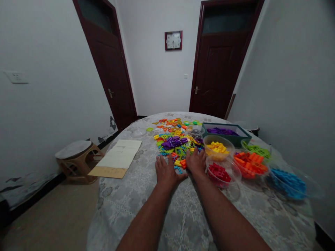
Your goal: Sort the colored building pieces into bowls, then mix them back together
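A heap of colourful plastic building pieces (180, 148) lies mid-table, with a clump of purple pieces (174, 142) on top. At its near left edge my left hand (166, 171) rests with fingers spread, holding nothing that I can see. My right hand (195, 161) reaches over the near right edge of the heap, fingers apart and touching or nearly touching the pieces. Just right of it stand a clear bowl of yellow pieces (216, 147) and a clear bowl of red pieces (219, 173). Parts of the heap are hidden behind my fingers.
Further right are bowls of orange pieces (250, 165), green pieces (258, 150) and blue pieces (288, 183). A green box (242, 139) holding purple pieces stands behind. An open notebook (119, 155) lies left, on the patterned tablecloth (131, 205). A stool (78, 157) stands beside the table.
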Tool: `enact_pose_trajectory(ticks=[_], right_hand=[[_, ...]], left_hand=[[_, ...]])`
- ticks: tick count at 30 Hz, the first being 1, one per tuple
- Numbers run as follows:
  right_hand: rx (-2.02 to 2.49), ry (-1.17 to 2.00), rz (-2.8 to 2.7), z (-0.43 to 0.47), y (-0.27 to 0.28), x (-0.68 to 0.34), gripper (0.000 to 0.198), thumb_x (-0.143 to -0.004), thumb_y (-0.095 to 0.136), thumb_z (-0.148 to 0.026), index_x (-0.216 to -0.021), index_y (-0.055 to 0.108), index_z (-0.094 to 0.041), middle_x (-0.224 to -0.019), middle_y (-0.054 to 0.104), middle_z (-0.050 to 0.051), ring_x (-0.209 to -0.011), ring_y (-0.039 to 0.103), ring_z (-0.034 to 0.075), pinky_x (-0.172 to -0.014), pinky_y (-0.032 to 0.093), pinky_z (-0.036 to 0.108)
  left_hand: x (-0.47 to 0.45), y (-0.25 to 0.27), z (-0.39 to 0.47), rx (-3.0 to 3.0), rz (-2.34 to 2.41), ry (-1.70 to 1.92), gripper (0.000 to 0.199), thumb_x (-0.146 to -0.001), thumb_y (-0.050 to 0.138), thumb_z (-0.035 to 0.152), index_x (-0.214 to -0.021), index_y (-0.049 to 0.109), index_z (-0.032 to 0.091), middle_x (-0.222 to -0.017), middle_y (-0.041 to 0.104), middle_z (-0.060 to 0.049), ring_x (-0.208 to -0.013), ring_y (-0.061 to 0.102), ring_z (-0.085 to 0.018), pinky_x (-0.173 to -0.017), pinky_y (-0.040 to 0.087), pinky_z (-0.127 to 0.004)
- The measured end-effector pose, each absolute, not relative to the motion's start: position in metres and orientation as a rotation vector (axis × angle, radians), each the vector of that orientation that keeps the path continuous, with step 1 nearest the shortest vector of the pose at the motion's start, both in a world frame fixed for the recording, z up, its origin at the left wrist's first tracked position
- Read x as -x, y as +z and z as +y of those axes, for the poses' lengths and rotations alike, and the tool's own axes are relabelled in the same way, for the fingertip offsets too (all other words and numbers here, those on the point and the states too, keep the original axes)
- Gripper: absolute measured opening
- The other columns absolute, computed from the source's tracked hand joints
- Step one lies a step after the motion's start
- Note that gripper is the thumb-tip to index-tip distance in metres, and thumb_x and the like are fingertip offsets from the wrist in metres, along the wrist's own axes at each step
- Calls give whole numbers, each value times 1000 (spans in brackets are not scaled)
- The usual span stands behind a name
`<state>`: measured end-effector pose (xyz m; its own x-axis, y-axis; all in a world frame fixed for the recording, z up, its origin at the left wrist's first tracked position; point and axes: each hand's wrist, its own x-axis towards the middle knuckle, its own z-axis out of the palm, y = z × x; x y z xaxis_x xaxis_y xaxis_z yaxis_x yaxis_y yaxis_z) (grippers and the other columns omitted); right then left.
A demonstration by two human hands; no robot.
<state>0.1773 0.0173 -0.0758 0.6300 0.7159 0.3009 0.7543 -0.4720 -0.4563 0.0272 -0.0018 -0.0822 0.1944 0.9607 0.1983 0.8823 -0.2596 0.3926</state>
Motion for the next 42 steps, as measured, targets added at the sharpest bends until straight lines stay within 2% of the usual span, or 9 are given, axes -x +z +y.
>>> enact_pose_trajectory(ticks=[4, 8, 11, 16, 21, 28, 33, 39, 42], right_hand=[[2279, -89, -1186, 23, -78, -179, 64, -108, 41, -49, -153, 55, -6, -151, 53, 32, -138, 52, 45, -114, 34, 56], [2216, -90, -1301, 24, -84, -182, 53, -107, 45, -46, -142, 66, -11, -140, 63, 25, -132, 56, 39, -113, 36, 49], [2166, -69, -1386, 28, -88, -184, 45, -107, 48, -43, -133, 72, -15, -130, 70, 21, -129, 58, 35, -112, 36, 44], [2116, -39, -1425, 34, -92, -182, 41, -107, 50, -43, -128, 75, -18, -127, 73, 17, -124, 61, 32, -111, 36, 42], [2089, -8, -1392, 33, -91, -180, 41, -106, 52, -47, -122, 78, -19, -120, 74, 17, -121, 60, 33, -105, 40, 42], [2056, 55, -1285, 29, -88, -182, 38, -101, 58, -45, -115, 80, -18, -124, 71, 19, -118, 61, 34, -102, 44, 43], [2023, 113, -1226, 31, -87, -178, 39, -101, 57, -38, -125, 75, -13, -131, 68, 23, -123, 63, 32, -105, 45, 38], [2010, 209, -1253, 30, -80, -172, 38, -102, 51, -34, -120, 73, -10, -114, 76, 22, -110, 71, 31, -95, 48, 36], [2011, 245, -1272, 29, -78, -169, 41, -101, 54, -37, -127, 70, -10, -113, 76, 22, -107, 72, 31, -92, 48, 36]], left_hand=[[-23, -82, 20, -2297, 1779, 594, 137, -58, 86, 79, -166, 34, 11, -171, 23, -35, -160, 11, -57, -125, 12, -67], [-18, -90, 36, -2326, 1723, 617, 135, -62, 83, 81, -166, 33, 12, -170, 28, -33, -159, 19, -55, -127, 14, -64], [-16, -101, 45, -2400, 1559, 703, 129, -63, 84, 79, -163, 37, 13, -165, 37, -31, -156, 30, -51, -126, 23, -63], [-17, -121, 57, -2473, 1385, 928, 121, -64, 90, 70, -160, 39, 18, -158, 44, -26, -145, 45, -47, -118, 39, -62], [-15, -130, 60, -2501, 1334, 1061, 112, -68, 89, 69, -158, 43, 19, -149, 49, -23, -138, 51, -45, -115, 43, -61], [-13, -123, 57, -2502, 1342, 1075, 110, -67, 90, 66, -155, 47, 17, -143, 52, -21, -133, 53, -43, -112, 47, -58], [-13, -115, 53, -2541, 1357, 1054, 100, -70, 90, 62, -152, 51, 18, -134, 57, -19, -125, 57, -39, -109, 49, -58], [-12, -113, 53, -2569, 1373, 1060, 86, -74, 89, 53, -146, 57, 21, -128, 60, -15, -118, 60, -36, -103, 52, -55], [-13, -114, 53, -2601, 1338, 1073, 80, -77, 87, 48, -145, 55, 20, -126, 61, -15, -116, 60, -35, -103, 52, -53]])
